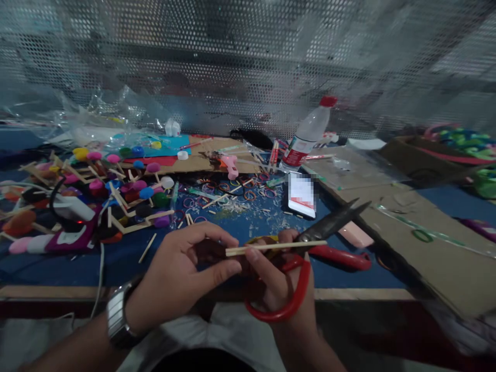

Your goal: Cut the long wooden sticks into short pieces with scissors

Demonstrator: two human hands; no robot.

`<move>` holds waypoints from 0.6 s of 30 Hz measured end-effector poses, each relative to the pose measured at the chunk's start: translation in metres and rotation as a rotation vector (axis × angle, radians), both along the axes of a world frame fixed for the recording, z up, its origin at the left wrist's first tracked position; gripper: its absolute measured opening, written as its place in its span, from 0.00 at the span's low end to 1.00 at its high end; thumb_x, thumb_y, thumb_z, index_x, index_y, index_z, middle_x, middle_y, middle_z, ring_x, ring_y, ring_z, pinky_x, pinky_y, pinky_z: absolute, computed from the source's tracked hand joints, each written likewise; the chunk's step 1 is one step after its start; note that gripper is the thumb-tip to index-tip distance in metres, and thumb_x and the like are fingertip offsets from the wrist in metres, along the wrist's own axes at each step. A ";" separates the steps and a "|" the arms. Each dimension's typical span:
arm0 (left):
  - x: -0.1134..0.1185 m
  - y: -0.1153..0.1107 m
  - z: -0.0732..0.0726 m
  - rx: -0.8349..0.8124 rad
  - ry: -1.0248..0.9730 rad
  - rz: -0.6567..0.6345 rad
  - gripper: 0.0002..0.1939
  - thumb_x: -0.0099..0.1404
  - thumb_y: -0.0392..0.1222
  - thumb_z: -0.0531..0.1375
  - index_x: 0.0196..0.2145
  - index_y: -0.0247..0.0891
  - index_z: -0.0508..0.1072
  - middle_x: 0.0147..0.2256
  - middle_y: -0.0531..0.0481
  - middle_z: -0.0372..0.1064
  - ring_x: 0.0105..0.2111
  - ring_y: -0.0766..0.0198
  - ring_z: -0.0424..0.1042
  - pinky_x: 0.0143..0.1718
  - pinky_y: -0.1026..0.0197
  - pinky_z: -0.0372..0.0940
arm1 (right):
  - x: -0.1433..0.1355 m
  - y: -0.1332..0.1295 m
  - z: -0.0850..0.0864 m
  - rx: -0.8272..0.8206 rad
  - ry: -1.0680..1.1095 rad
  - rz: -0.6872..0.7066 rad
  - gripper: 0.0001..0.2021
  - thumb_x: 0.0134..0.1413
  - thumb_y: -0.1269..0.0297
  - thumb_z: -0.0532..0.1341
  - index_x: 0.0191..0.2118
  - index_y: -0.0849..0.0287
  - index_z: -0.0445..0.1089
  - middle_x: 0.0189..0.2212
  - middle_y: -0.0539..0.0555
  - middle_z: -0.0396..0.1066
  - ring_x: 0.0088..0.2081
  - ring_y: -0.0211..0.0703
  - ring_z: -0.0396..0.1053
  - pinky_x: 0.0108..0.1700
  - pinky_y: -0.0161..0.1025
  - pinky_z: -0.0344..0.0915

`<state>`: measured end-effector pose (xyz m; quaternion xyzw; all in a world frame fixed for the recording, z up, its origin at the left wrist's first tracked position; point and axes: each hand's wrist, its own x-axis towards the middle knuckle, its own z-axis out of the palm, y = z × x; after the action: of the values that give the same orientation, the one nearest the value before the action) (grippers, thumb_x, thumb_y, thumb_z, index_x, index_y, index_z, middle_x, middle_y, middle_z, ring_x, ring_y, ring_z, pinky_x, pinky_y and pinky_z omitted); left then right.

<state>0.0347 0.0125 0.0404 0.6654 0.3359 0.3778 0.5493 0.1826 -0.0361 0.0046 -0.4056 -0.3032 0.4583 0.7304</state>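
Observation:
My right hand [284, 281] pinches a pair of thin wooden sticks [287, 245] under its thumb. The same hand carries large scissors [300, 299], with one red handle looped round it and the dark blades parted, pointing up and right. Something yellow [263, 240] shows behind the sticks; I cannot tell what it is. My left hand [186, 263], wearing a metal-banded watch [120, 315], is at the sticks' left end. Its thumb and index finger are apart on either side of that end, without a visible grip. The other left fingers are partly hidden.
Stick pieces with coloured pompoms [145, 192] crowd the left, beside a purple device [73, 235] with a white cable. Rubber bands [250, 194] and scraps litter the middle. Behind are a pink glue gun [230, 166], a bottle [306, 137] and a phone [302, 196]. Cardboard [437, 248] lies right.

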 end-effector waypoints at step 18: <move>0.006 -0.006 -0.005 -0.018 0.059 0.137 0.04 0.55 0.38 0.71 0.30 0.45 0.83 0.29 0.54 0.81 0.29 0.66 0.79 0.31 0.71 0.73 | 0.005 -0.001 -0.003 0.072 0.082 0.060 0.19 0.49 0.70 0.68 0.35 0.50 0.54 0.20 0.39 0.70 0.21 0.35 0.68 0.26 0.32 0.68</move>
<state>0.0408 0.0061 0.0355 0.6467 0.4000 0.3916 0.5181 0.1872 -0.0371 0.0012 -0.3509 -0.3014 0.4849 0.7422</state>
